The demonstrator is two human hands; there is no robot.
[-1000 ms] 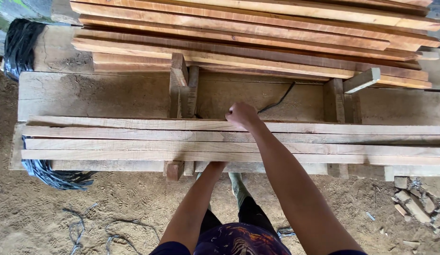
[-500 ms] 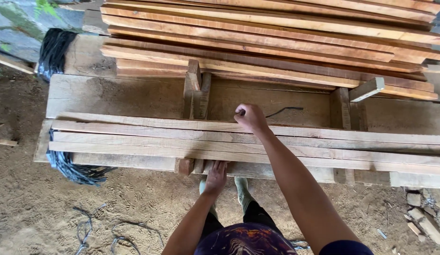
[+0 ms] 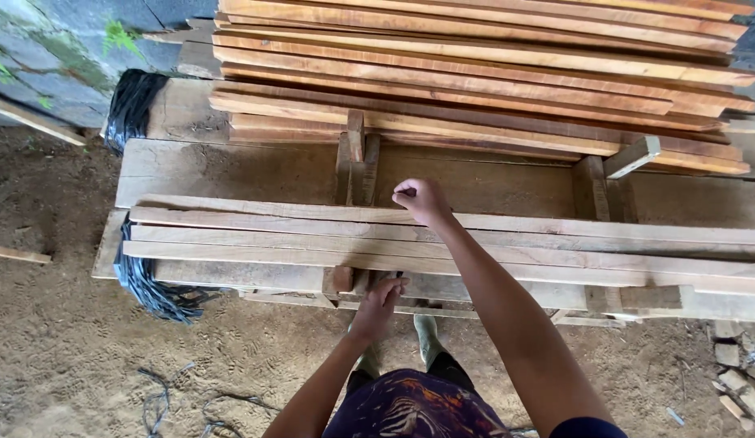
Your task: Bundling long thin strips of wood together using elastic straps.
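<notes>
I find my right hand (image 3: 422, 200) at frame centre, curled into a loose fist over the far edge of the bundle of long planks (image 3: 256, 239); whether it grips anything I cannot tell. My left hand (image 3: 381, 298) sits lower, just below centre, fingers bent against the near underside of the same bundle, pinching what looks like a thin dark strap end (image 3: 398, 276); the grip itself is partly hidden. The planks lie flat, side by side, running from left of centre to the right edge of the frame, resting on a broad wooden surface (image 3: 231, 170). Black strapping (image 3: 150, 288) hangs in a bunch off the bundle's left end. A second, taller stack of boards (image 3: 475, 73) fills the upper part of the frame, behind upright wooden blocks (image 3: 357, 158). Sandy ground (image 3: 85, 357) shows lower left, with loose dark straps (image 3: 163, 401) lying on it.
</notes>
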